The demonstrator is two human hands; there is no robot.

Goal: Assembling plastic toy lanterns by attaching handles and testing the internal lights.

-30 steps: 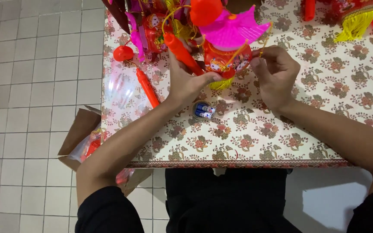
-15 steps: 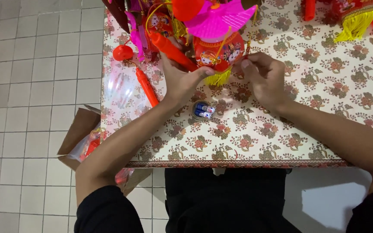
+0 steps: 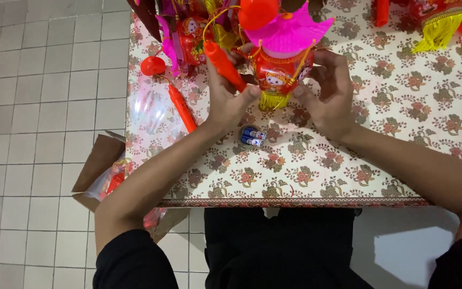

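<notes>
At the upper middle of the frame, the left hand [image 3: 230, 101] is gripping a red plastic stick handle [image 3: 224, 66] with fingers closed around it, while the right hand [image 3: 331, 93] is pinching the side of a red toy lantern with pink roof and yellow fringe [image 3: 279, 64]. The lantern is standing on the floral-patterned desk [image 3: 391, 134], just above two small batteries [image 3: 252, 137] lying near the centre.

The floor [image 3: 38, 96] is laid with small square tiles in pale grey-white, seen along the left and below. The surface [image 3: 402, 134] is covered with a cream cloth printed with brown-red flower sprigs and edged by a patterned border. An open brown cardboard box [image 3: 100, 166] is set on the floor just beside its left front corner, under even light.
</notes>
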